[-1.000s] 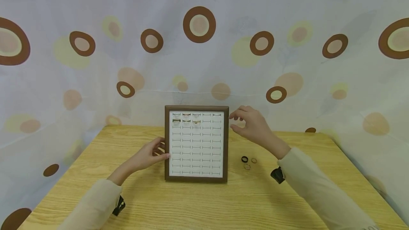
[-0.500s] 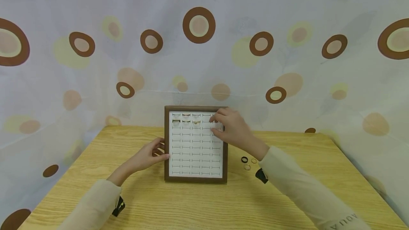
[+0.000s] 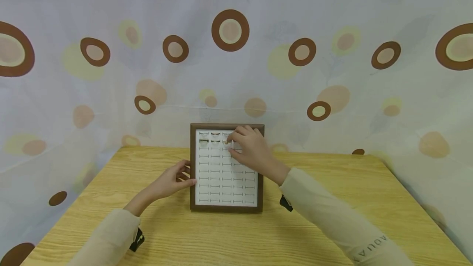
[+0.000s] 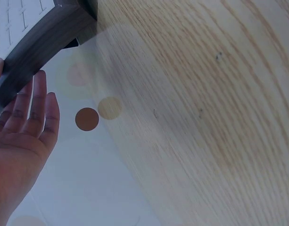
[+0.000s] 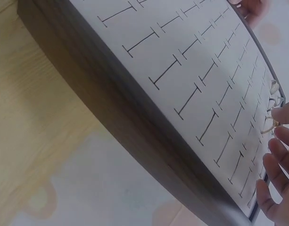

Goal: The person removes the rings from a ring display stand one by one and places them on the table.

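Rings [image 3: 215, 136] in slotted tray [image 3: 226, 207]

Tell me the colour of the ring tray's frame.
Dark brown frame around a white slotted insert; the head view shows it best.

Wooden table [image 3: 332, 200] (ring tray [image 3: 226, 207] atop)

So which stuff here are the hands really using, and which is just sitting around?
In use: ring tray, steadied by the left hand; small ring, pinched by the right hand over a slot.

Just there: rings already slotted, wooden table, spotted curtain.
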A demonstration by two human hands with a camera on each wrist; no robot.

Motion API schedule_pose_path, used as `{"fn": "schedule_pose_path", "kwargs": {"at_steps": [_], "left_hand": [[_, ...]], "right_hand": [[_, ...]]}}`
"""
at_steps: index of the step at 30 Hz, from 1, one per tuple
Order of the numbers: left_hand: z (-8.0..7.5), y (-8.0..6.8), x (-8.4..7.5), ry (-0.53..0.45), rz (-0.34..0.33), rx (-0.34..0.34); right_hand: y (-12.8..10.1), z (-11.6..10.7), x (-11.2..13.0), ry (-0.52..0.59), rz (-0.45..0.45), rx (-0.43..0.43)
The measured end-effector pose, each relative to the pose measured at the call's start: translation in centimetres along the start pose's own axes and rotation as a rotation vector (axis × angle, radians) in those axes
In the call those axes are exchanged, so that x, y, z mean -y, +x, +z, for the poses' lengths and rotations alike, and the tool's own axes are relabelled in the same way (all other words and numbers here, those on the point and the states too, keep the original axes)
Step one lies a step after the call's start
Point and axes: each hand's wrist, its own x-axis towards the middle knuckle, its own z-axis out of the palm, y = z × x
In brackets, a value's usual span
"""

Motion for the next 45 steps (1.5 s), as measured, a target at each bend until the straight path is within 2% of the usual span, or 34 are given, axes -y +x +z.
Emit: {"fn": "schedule_pose_path", "kwargs": {"at_steps": [8,16,29,45], "left_hand": [[-0.1,-0.1,0.2,0.018,-0.022,-0.015],[-0.1,-0.1,-0.2,0.029,-0.025,-0.015],[0.0,0.0,-0.1,0.01,-0.019,-0.004],[0.0,-0.1,0.0,0.036,-0.022,-0.008]], "right_hand": [[0.4,1.2,0.2,0.005,0.023,-0.048],[0.4,1.9,0.2,-0.011,0.04,-0.115],[0.3,2.0,0.2,0.002,0.044,-0.14],[0.3,1.6,0.3,0.034,0.042,-0.146]]}}
